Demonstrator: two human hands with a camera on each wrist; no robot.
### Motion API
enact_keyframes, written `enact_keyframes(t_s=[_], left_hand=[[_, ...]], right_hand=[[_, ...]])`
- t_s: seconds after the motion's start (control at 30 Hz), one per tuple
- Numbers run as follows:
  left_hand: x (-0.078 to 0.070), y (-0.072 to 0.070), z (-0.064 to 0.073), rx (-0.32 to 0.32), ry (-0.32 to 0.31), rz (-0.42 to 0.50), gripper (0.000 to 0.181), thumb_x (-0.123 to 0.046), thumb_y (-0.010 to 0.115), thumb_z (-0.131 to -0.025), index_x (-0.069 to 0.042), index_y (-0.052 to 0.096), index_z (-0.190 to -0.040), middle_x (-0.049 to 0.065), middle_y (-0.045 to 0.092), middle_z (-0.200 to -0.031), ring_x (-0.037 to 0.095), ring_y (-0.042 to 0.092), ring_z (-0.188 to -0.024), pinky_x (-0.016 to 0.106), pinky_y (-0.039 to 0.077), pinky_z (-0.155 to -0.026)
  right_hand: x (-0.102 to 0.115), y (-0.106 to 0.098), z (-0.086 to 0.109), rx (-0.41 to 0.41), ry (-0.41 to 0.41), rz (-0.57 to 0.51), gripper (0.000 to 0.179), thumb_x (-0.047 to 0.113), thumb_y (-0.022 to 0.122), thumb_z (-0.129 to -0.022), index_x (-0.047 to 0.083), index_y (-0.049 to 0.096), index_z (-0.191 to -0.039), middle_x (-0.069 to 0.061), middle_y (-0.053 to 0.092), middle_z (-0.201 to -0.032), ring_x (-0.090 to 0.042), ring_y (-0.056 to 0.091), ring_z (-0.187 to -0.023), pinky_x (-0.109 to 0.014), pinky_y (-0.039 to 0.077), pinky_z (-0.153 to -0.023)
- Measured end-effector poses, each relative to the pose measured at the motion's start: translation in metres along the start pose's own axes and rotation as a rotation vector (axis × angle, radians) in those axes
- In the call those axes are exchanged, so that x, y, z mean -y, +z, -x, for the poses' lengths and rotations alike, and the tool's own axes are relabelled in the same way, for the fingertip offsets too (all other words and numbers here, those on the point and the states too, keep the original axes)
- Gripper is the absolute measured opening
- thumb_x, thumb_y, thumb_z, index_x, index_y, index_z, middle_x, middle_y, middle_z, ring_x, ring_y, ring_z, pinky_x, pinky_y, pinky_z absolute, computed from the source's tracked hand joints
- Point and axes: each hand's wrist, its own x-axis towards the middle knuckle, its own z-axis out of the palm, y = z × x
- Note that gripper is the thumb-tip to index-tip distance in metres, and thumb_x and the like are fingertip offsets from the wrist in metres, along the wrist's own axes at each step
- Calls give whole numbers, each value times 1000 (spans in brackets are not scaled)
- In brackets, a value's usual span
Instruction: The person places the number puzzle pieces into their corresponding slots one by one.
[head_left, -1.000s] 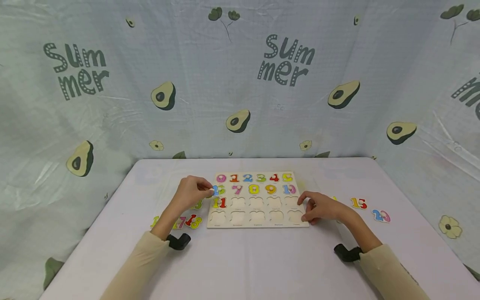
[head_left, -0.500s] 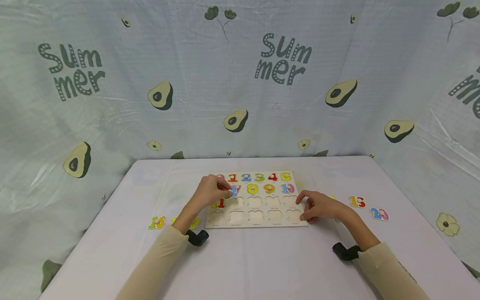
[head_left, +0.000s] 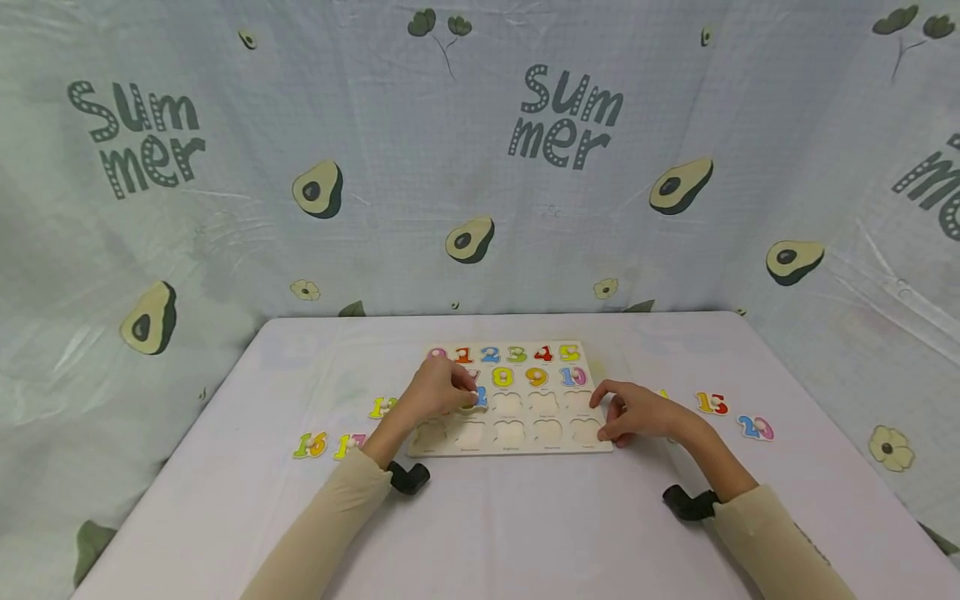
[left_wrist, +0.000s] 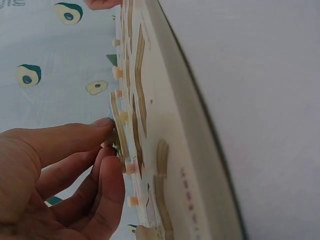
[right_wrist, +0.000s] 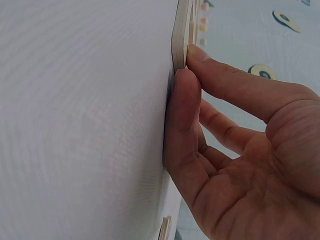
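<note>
My left hand (head_left: 441,387) pinches a number puzzle piece (head_left: 481,398) with a blue digit showing; fingers cover the rest of it. It hangs tilted just over the third row of the wooden number board (head_left: 528,433). In the left wrist view, thumb and fingertips hold the piece (left_wrist: 120,132) by its back of small knob, close above the board face. At the board's right edge, my right hand (head_left: 637,412) grips the lower corner. The right wrist view shows thumb and finger against the board edge (right_wrist: 181,45). The top two rows carry coloured numbers, partly hidden by my left hand.
Left of the board lie loose pieces 16 (head_left: 311,445) and 17 (head_left: 349,444), with another piece (head_left: 382,407) above them. On the right are 15 (head_left: 712,403) and 20 (head_left: 755,427). A pale cloth covers the table (head_left: 510,525).
My left hand has carried the piece rightward from the board's left edge, then down to the third row. My right hand has stayed at the board's right edge.
</note>
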Motion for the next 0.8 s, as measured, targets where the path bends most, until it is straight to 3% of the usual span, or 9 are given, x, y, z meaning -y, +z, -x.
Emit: enact_keyframes(t_s=[0.13,0.5,0.8], left_hand=[[1,2,0,5,26,-28,7,-13,84,-85,-8,80,-85,-1,72,-79,12,57,-74,25,45,-65],[2,2,0,21,24,-83,7,-13,83,-86,-8,80,-83,-1,72,-78,12,57,-76,26,45,-69],[2,1,1,33,20,-108,7,-12,83,-86,-8,79,-82,-1,71,-78,13,57,-73,26,45,-66]], right_hand=[[0,0,0,1,-2,-1,48,16,82,-88,4,55,-126,-7,61,-82,-18,61,-69,-31,56,-70],[0,0,-1,1,-9,5,47,16,82,-88,4,56,-125,-7,61,-81,-18,62,-69,-30,56,-69],[2,0,0,3,-1,2,48,16,82,-88,4,55,-126,-7,61,-82,-18,61,-69,-31,56,-70]])
